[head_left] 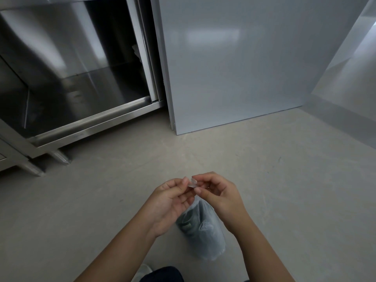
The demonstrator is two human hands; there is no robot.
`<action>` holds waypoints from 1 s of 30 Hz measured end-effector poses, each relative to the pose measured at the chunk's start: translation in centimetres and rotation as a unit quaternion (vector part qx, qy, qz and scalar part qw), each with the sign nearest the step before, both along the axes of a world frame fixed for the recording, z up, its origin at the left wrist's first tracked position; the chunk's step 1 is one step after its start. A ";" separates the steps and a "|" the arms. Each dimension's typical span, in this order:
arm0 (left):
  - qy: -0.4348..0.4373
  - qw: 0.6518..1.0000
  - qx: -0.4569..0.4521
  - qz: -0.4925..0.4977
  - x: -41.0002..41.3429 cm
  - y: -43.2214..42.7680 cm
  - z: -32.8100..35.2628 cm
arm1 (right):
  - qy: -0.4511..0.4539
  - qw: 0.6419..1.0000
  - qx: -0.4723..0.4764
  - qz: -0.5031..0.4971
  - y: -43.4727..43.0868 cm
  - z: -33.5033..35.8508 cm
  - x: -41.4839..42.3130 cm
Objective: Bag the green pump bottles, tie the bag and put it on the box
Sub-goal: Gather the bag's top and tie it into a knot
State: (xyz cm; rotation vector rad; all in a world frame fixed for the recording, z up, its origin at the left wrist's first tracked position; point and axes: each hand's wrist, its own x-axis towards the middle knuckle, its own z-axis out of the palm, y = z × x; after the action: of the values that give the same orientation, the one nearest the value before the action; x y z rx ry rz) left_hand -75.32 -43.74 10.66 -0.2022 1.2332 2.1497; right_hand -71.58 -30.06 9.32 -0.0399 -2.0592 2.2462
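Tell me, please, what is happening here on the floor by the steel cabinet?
A person is closing a clear plastic bag with green pump bottles inside. The left hand and right hand pinch the gathered bag top between the fingertips, working on the tie. No box is in view.

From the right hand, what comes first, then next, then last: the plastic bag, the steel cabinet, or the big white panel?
Head view, from the right hand:
1. Plastic bag: pinched at its top by the fingers, hanging below with the green bottles inside.
2. White panel: standing ahead across the floor.
3. Steel cabinet: ahead and far left, door open.
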 end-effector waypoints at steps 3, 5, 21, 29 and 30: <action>-0.010 1.000 0.016 0.005 0.0 0.0 -0.1 | 0.023 0.998 0.058 -0.024 -0.4 -0.1 -0.2; -0.013 1.000 0.020 0.009 0.0 0.1 0.0 | 0.030 0.995 0.086 -0.037 -0.7 -0.2 -0.5; 0.070 0.996 -0.054 0.003 0.6 -0.3 0.0 | 0.044 0.985 0.152 -0.069 -1.3 -0.9 -0.7; 0.178 0.958 -0.218 0.062 -0.5 -2.0 -0.5 | 0.032 0.989 0.080 -0.120 -2.4 -1.5 -2.3; 0.199 0.946 -0.242 0.079 -0.9 -2.4 -0.8 | 0.015 0.991 0.048 -0.128 -2.8 -1.5 -2.8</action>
State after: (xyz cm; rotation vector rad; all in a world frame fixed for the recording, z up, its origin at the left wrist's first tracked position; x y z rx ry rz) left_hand -76.18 -46.16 9.88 -0.0731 2.0368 2.0422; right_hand -74.33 -32.86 7.79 -0.2465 -2.0145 1.9835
